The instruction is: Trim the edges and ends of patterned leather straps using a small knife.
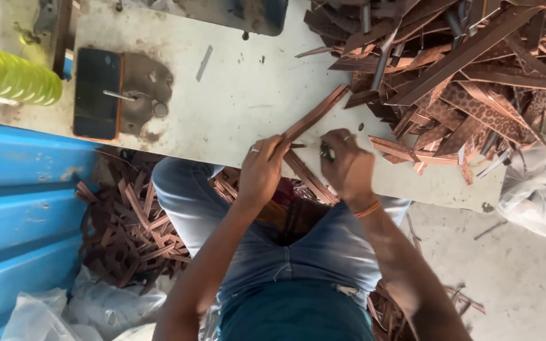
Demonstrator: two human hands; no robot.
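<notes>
Left hand [261, 172]: pinching the near end of a brown leather strip [316, 112] lying slantwise on the pale worktable [235, 107]. Right hand [347, 165]: closed on a small green-handled tool [327, 152]. Strip judged light, limp; best held near its ends. Strip heap [462, 69] upper right; phone [97, 93] left.

pale worn workbench [235, 107] — blue ribbed wall [20, 208] — grey concrete floor [513, 278]

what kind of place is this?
Likely a small leather or strap-making workshop: a heap of brown strips on a worn worktable, more offcuts on the floor, and both hands working one strip.
</notes>
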